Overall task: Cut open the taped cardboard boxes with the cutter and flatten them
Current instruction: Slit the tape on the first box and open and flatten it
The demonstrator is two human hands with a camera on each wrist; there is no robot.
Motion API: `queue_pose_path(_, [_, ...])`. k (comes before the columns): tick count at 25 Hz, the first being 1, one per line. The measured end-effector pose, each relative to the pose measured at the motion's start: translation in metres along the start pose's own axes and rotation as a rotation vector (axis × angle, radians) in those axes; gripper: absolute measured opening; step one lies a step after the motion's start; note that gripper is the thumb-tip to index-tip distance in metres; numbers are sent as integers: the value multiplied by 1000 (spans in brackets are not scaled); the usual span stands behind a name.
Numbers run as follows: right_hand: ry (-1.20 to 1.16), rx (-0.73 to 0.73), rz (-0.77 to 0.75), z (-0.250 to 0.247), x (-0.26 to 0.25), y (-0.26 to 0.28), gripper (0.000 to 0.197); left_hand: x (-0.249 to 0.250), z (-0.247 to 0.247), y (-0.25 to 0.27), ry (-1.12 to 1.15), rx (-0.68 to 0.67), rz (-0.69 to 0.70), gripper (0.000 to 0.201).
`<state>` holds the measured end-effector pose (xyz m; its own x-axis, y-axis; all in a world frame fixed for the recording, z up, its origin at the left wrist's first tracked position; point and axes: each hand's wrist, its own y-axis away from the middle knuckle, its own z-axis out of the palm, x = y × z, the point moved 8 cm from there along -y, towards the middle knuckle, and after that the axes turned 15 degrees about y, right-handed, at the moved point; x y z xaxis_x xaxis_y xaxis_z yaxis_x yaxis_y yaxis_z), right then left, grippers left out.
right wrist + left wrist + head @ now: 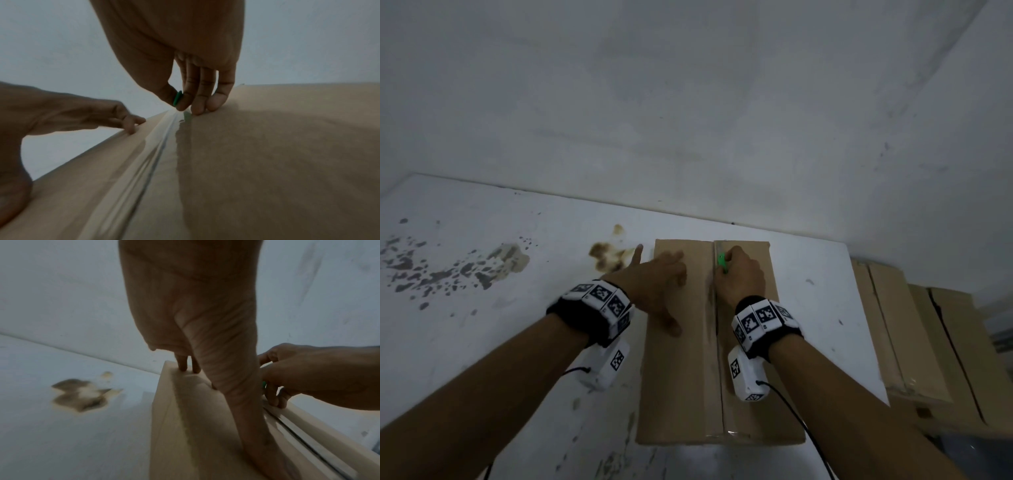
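Cardboard box (681,377) lies flat on my white table (482,342), long axis running away from me, centre seam (717,342) taped with clear tape (144,162) that reads glossy in the right wrist view.

My left hand (654,287) is spread flat on the left top flap, fingers straight; the fingertips (182,365) touch near the far left edge of the box, and one finger points out past the edge over the table. It presses on the cardboard and holds nothing.

My right hand (739,277) sits on the seam near the far end of the box. Thumb and forefinger pinch a small green cutter (722,262); in the right wrist view the green piece (177,98) shows between thumb and fingers, tip down at the tape line. The other fingers are curled, their tips touching the right flap. I cannot tell whether the blade is in the tape.

Brown stains (606,253) mark the table just left of the box's far corner, dark specks (424,270) farther left. More cardboard boxes (914,342) sit past the table's right edge, lower down. Plain grey-white wall (688,102) stands behind.
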<state>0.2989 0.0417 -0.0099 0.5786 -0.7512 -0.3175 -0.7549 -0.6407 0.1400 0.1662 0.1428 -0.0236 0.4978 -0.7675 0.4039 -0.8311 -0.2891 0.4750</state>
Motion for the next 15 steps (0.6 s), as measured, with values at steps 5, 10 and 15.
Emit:
queue_pose_path(5, [63,-40,-80,-1,-17,-5,29,5,-9,-19,-199,5,-35,149])
queue_pose_path(10, [90,-59,-133,-2,-25,-4,33,6,-6,-25,-208,8,-24,152])
queue_pose_path(15, [130,-130,-167,4,-28,-7,33,1,-3,-26,-198,18,-19,153])
